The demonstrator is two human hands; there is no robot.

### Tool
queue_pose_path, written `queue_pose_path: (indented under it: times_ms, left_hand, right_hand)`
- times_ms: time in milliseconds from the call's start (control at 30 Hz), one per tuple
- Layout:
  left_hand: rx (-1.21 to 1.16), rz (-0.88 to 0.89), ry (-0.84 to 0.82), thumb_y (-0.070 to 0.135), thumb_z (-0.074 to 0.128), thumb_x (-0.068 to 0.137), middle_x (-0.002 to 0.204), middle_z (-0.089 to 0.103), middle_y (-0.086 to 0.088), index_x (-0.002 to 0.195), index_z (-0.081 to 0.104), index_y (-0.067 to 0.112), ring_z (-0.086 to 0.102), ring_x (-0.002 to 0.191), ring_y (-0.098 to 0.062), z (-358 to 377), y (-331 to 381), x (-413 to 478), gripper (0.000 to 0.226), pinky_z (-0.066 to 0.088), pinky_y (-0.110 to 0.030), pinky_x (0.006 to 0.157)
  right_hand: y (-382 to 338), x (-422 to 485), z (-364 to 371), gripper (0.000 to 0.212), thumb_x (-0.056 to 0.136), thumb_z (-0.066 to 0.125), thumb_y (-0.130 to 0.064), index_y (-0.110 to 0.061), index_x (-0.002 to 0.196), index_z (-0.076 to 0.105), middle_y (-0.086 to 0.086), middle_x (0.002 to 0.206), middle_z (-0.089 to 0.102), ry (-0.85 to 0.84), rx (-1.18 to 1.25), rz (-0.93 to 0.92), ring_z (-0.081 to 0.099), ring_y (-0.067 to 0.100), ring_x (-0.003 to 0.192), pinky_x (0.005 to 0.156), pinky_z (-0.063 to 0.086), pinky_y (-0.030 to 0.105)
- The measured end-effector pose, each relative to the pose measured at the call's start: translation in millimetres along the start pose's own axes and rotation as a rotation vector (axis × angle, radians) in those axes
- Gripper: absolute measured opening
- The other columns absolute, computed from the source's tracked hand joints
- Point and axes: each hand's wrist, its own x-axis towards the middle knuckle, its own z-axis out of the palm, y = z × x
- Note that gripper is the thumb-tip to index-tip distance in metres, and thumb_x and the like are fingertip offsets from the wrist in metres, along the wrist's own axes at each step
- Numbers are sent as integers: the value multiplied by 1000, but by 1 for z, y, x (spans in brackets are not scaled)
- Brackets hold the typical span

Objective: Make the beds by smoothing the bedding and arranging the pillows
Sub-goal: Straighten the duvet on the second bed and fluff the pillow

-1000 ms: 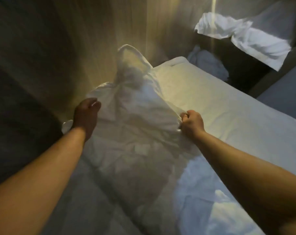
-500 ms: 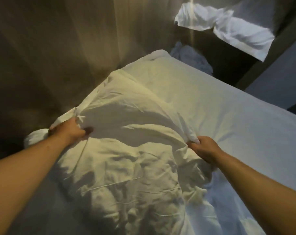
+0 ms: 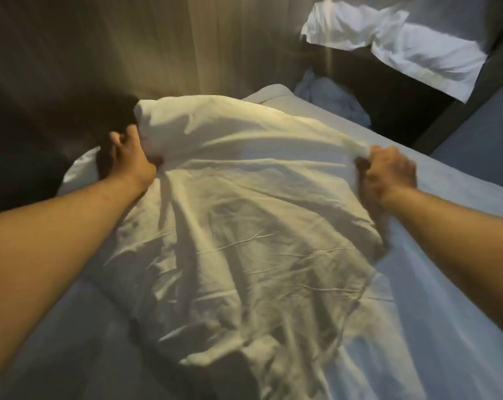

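Bed [image 3: 417,298], entry one: where does it sit? (A)

It fills the lower and right of the frame and runs up toward the wood-panelled wall [image 3: 187,39] at top centre. Bare sheet shows along its right side. (B)

Bedding [image 3: 259,226]? (A)

White and heavily creased, lying on the bed at centre frame. Its long axis runs from mid-frame down to the bottom edge. Its far edge lies crosswise, left to right, drawn taut between the two hands. (B)

Other items? (A)

A white pillow [image 3: 403,47] at upper right, well apart, apparently on a second bed. A crumpled pale bundle [image 3: 331,93] sits in the dark gap between. (B)

Hands? (A)

The left hand [image 3: 129,160], mid-left, grips the far left corner with its fingers curled into the cloth. The right hand [image 3: 388,174], mid-right, is a fist bunched on the far right edge. Both are slightly blurred. (B)

Judgement on the next move? (A)

Nearly all the cloth lies below the hands in the frame, toward the person. The hands are roughly level, the left a little higher. The edge probably has to travel up-frame toward the wall with both hands moving evenly, or it will land skewed. (B)
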Motion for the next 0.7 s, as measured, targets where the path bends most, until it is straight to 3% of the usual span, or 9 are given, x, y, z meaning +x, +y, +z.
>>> queue_pose_path:
  times_ms: [100, 200, 267, 333, 400, 467, 533, 567, 700]
  left_hand:
    - [184, -100, -290, 78, 58, 61, 142, 39, -21, 134, 40, 14, 40, 129, -42, 33, -25, 7, 99, 36, -51, 106]
    - [153, -223, -397, 92, 43, 51, 148, 39, -15, 146, 27, 16, 41, 131, -40, 49, -48, -3, 123, 35, -53, 106]
    - [186, -249, -420, 86, 50, 61, 145, 43, -16, 143, 32, 13, 43, 130, -40, 50, -58, -11, 110, 33, -52, 105]
    - [136, -195, -395, 69, 62, 70, 129, 57, -18, 128, 53, 11, 55, 116, -41, 47, -70, -12, 82, 44, -49, 98]
    - [69, -138, -265, 54, 68, 72, 109, 66, -21, 106, 63, 13, 62, 99, -43, 42, -90, -7, 54, 52, -50, 87]
    - [50, -122, -101, 45, 69, 76, 99, 65, -26, 92, 57, 14, 60, 93, -46, 35, -110, -6, 37, 51, -52, 84]
    - [36, -145, -12, 39, 66, 80, 104, 60, -28, 97, 50, 16, 55, 100, -49, 37, -122, -7, 33, 46, -57, 90]
    - [14, -158, -6, 37, 66, 82, 109, 57, -28, 102, 48, 14, 52, 105, -49, 40, -123, -8, 35, 43, -57, 93]
    - [-121, -66, 17, 37, 66, 81, 130, 42, -24, 124, 43, 10, 43, 117, -46, 38, -101, -24, 56, 38, -55, 101]
  right_hand:
    - [-1, -9, 32, 58, 94, 24, -60, -21, 135, 35, 17, 140, 40, -335, -22, 68, 41, 40, 127, 108, 29, 54]
    - [4, -27, 47, 71, 86, 27, -72, -20, 133, 39, 14, 134, 48, -393, -24, 163, 47, 38, 120, 102, 34, 52]
    - [11, -39, 54, 71, 85, 35, -70, -19, 134, 39, 14, 132, 51, -450, 0, 277, 51, 38, 117, 98, 39, 49]
    - [13, -45, 64, 45, 91, 39, -52, -21, 121, 52, 15, 124, 58, -413, 29, 244, 55, 39, 109, 92, 44, 45]
    - [2, -44, 64, 28, 94, 40, -42, -22, 101, 58, 14, 108, 65, -261, 129, 173, 59, 38, 95, 84, 47, 42]
    - [-16, -38, 59, 29, 95, 41, -44, -21, 93, 59, 11, 96, 64, -70, 200, 96, 58, 37, 85, 80, 49, 43]
    - [-27, -32, 56, 32, 96, 41, -46, -20, 92, 60, 12, 92, 62, 67, 201, 41, 57, 35, 83, 80, 49, 43]
    - [-27, -31, 60, 33, 97, 41, -46, -19, 95, 60, 14, 94, 61, 59, 181, 42, 57, 36, 86, 81, 47, 43]
    - [-10, -41, 84, 42, 97, 37, -43, -10, 121, 47, 26, 121, 50, -186, 66, 172, 49, 44, 110, 96, 40, 48]
